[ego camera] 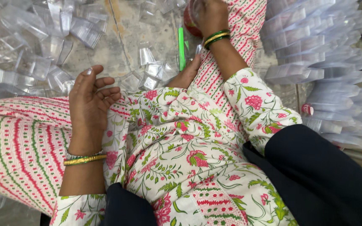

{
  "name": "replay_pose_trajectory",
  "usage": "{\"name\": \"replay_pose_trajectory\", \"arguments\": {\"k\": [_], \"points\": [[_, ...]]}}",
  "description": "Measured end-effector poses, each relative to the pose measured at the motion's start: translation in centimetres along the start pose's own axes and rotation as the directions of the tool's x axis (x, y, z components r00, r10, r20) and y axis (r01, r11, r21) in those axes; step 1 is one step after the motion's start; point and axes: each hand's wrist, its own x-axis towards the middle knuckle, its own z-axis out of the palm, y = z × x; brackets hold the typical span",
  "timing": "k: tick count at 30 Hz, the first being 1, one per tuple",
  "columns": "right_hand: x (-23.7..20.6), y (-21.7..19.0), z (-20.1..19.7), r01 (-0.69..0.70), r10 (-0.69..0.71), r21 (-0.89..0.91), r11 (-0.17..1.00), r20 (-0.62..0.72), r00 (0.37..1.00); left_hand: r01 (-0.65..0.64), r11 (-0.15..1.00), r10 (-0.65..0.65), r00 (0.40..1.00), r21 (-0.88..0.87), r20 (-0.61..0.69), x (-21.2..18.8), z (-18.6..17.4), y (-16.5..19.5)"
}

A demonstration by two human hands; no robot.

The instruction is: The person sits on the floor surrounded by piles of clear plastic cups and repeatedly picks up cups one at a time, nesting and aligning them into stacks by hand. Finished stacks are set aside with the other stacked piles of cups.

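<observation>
Lap: the person sits on the floor, a floral tunic (pixel 181 155) in white, pink and green spread over the lap, with a dark sleeveless layer (pixel 323 180) at the near right.
Left leg: striped pink, green and white trousers (pixel 17 142) run out to the left.
Left hand (pixel 89 104): rests palm up on the left thigh, fingers loosely curled and half open, holding nothing; gold and green bangles (pixel 84 158) ring the wrist.
Nearest cups: a few small clear plastic cups (pixel 149 75) lie on the floor just beyond the left hand's fingertips, near the foot (pixel 186 75).
Foot: it shows between the tunic hem and the cups, toes pointing far.
Green stick (pixel 181 48): a thin bright green rod lies on the floor just beyond the foot, pointing away.
Right hand (pixel 209 14): at the far edge, past the right knee, fingers closed about a clear plastic piece with something red behind it (pixel 188 23); what exactly it grips I cannot tell, since the frame cuts it off. Green and gold bangles (pixel 215 37) sit on that wrist.
Loose pile (pixel 34 46): many clear, square-sided, tapered cups, glossy and see-through, tumbled at the far left.
Stacked rows (pixel 327 62): nested clear cups in long rows on the right.
Floor (pixel 118 46): pale grey mottled stone with a thin seam.
</observation>
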Motion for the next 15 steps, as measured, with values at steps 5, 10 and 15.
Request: {"name": "replay_pose_trajectory", "arguments": {"k": [5, 10, 15], "points": [[-1.3, -2.2, -0.7, 0.060, -0.055, 0.079, 0.995, -0.064, 0.996, 0.003, 1.000, -0.003, 1.000, -0.014, -0.010, -0.1, 0.2, 0.3], [-3.8, -5.2, 0.9, -0.185, 0.317, -0.295, 0.937, 0.504, 0.803, -0.055, 0.996, 0.054, 0.998, -0.064, -0.022, -0.5, 0.0, 2.0], [-3.5, -6.4, 1.9, 0.136, 0.023, -0.262, 0.955, 0.524, 0.852, -0.360, 0.932, 0.345, 0.919, -0.048, -0.190, -0.6, -1.9, 5.2]]}}
